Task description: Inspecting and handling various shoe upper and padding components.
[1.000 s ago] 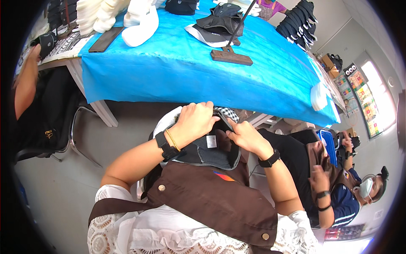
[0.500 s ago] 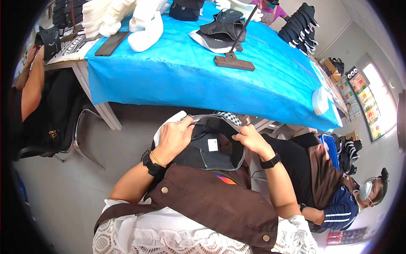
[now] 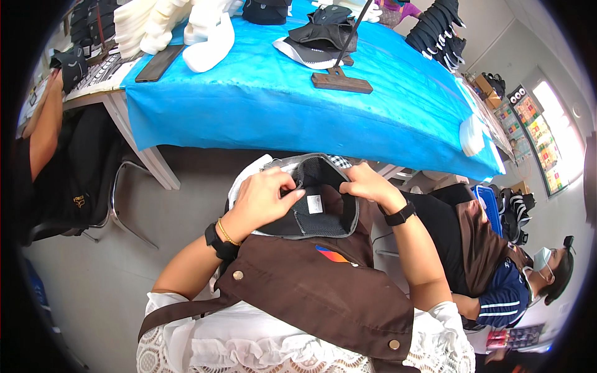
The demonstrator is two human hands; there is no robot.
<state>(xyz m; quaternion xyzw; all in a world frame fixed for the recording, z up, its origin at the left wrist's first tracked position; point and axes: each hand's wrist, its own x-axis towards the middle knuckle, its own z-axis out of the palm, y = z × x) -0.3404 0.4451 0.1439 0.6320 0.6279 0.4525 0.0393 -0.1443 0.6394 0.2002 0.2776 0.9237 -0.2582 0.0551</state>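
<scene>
A dark grey and black cap (image 3: 314, 225) lies in my hands above my lap, its hollow inside facing up and a white label (image 3: 314, 204) showing in it. White material (image 3: 245, 173), probably the brim, shows at its left edge. My left hand (image 3: 264, 198) is closed at the left rim, fingers curled and thumb bent over the inner side; any bit pinched there is too small to make out. On the opposite rim my right hand (image 3: 371, 188) grips with the thumb inside and fingers around the outside.
Ahead stands a table under a blue cover (image 3: 249, 118), bearing stacked white forms (image 3: 211, 43), several dark caps (image 3: 317, 46) and a wooden stand with a rod (image 3: 342, 82). A seated person (image 3: 504, 292) is close on my right; another's arm (image 3: 46, 130) is at left beside a chair (image 3: 115, 193).
My left hand has rolled over the cap's left rim, its thumb now showing over the inside. The cap sits slightly higher in view. My right hand keeps its grip.
</scene>
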